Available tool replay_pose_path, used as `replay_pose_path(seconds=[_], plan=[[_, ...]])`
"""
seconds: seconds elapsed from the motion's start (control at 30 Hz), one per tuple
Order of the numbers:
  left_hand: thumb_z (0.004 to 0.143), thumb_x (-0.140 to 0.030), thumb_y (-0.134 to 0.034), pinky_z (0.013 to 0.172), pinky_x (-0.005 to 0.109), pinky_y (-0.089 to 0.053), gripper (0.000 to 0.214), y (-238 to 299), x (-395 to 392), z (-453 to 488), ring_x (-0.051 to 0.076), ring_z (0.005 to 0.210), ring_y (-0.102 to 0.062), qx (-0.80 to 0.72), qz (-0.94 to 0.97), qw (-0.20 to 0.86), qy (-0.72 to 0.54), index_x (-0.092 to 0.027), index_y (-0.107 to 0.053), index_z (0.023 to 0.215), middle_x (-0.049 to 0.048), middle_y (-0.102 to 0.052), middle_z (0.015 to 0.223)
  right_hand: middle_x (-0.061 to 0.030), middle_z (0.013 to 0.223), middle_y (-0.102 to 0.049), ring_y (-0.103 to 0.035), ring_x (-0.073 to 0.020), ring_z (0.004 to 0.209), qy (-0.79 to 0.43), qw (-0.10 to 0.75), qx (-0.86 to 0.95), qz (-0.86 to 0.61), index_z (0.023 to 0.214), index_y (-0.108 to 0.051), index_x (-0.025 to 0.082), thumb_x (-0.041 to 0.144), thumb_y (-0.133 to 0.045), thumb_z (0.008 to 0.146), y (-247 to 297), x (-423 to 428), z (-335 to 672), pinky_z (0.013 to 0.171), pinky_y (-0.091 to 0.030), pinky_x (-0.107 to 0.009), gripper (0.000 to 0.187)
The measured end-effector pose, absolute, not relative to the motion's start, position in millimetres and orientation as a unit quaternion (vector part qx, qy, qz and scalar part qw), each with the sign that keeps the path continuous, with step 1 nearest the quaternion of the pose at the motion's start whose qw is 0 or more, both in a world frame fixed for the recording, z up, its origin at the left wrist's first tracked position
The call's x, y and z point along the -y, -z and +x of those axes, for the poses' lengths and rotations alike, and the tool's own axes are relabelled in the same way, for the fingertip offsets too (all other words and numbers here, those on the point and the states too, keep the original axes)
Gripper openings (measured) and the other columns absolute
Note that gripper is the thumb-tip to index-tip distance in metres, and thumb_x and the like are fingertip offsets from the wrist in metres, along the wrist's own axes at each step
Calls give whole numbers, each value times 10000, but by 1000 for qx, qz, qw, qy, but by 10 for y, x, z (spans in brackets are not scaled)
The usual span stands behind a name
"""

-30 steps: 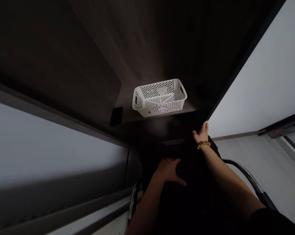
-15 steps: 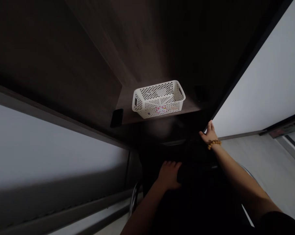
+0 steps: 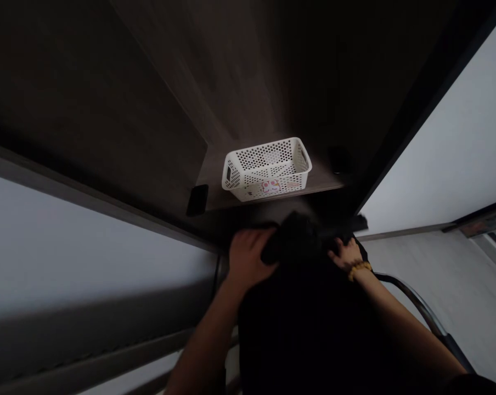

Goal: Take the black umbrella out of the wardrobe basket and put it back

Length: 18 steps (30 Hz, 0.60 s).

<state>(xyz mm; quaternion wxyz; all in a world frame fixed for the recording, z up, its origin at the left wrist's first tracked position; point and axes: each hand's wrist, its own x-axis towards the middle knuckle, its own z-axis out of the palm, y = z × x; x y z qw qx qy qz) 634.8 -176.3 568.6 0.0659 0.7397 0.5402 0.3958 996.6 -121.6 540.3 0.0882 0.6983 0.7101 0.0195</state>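
Both my hands are in front of me, gripping the upper edge of a black cloth garment [image 3: 309, 323], which hangs down in a dark mass. My left hand [image 3: 250, 258] closes over a fold of it. My right hand [image 3: 345, 254], with a bead bracelet [image 3: 360, 269] on its wrist, pinches the cloth further right. Its exact shape is lost in shadow. A white perforated plastic basket [image 3: 266, 170] with a small sticker on its side stands beyond the hands, out of reach of neither touching it.
The basket rests on a dark wood surface [image 3: 248, 93]. A small black object [image 3: 197, 200] lies at that surface's edge. Pale panels [image 3: 87, 252] run along the left, and a curved metal chair frame [image 3: 412, 299] stands at lower right above a pale floor [image 3: 449, 285].
My hands have come together on the black garment, and my left hand has risen. My right hand has dropped from near the dark surface's edge onto the cloth, which is now lifted higher.
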Motion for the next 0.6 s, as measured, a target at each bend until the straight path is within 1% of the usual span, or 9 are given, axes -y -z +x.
replay_pose_path(seconds=[0.07, 0.13, 0.17, 0.23, 0.3, 0.4, 0.47, 0.53, 0.6], plan=[[713, -495, -721, 978, 486, -416, 705, -5991, 1362, 6089, 363, 1138, -579, -588, 690, 0, -421, -240, -562, 1350, 112, -657, 1218, -152, 1595, -320, -245, -442, 1459, -19, 142, -712, 688, 1449, -554, 197, 451, -695, 816, -5396, 1276, 9814, 1171, -250, -574, 696], [741, -523, -714, 1004, 497, -390, 745, -6268, 909, 5884, 382, 1188, -545, -624, 660, -31, -418, -226, -516, 1395, 127, -626, 1266, -133, 1641, -228, -126, -441, 1501, -18, 199, -709, 676, 1508, -484, 235, 485, -674, 841, -5421, 1312, 9675, 1184, -150, -628, 736], [756, -515, -711, 1019, 500, -375, 750, -6380, 679, 5807, 382, 1203, -532, -631, 656, -40, -412, -224, -497, 1413, 130, -615, 1283, -136, 1648, -206, -102, -426, 1511, -17, 217, -705, 675, 1527, -456, 239, 495, -652, 861, -5443, 1318, 9624, 1186, -130, -631, 740], [777, -479, -709, 1037, 509, -353, 739, -6529, 241, 5703, 378, 1204, -523, -635, 664, -48, -392, -230, -479, 1433, 129, -610, 1287, -145, 1652, -189, -102, -391, 1521, -15, 226, -700, 678, 1546, -423, 231, 500, -618, 885, -5499, 1313, 9568, 1193, -139, -602, 740], [788, -423, -702, 1050, 519, -334, 696, -6572, -140, 5654, 376, 1213, -512, -633, 687, -48, -355, -242, -491, 1427, 124, -614, 1278, -145, 1652, -193, -116, -377, 1522, -16, 221, -702, 677, 1541, -431, 223, 500, -601, 890, -5545, 1294, 9564, 1196, -155, -580, 728], [764, -344, -715, 1064, 524, -324, 668, -6495, -568, 5648, 379, 1235, -503, -638, 718, -28, -278, -251, -526, 1398, 123, -619, 1282, -148, 1636, -244, -159, -388, 1510, -26, 208, -715, 667, 1513, -474, 220, 500, -598, 879, -5551, 1267, 9597, 1187, -181, -589, 704], [752, -333, -727, 1077, 518, -329, 688, -6405, -765, 5666, 373, 1248, -510, -645, 724, 3, -243, -260, -522, 1405, 118, -614, 1316, -156, 1616, -286, -194, -402, 1498, -33, 193, -720, 665, 1487, -507, 212, 490, -613, 858, -5513, 1248, 9604, 1178, -207, -601, 696], [755, -357, -736, 1087, 507, -341, 732, -6316, -909, 5690, 367, 1270, -511, -648, 728, 41, -220, -264, -492, 1438, 115, -597, 1364, -160, 1588, -335, -225, -413, 1483, -49, 160, -729, 664, 1464, -531, 210, 460, -638, 824, -5477, 1212, 9574, 1175, -224, -612, 696], [760, -384, -742, 1095, 502, -350, 778, -6236, -1013, 5712, 367, 1295, -503, -646, 734, 78, -193, -254, -457, 1473, 123, -581, 1396, -155, 1548, -388, -253, -405, 1471, -66, 98, -754, 646, 1460, -530, 212, 421, -636, 801, -5493, 1136, 9490, 1183, -240, -604, 700]])
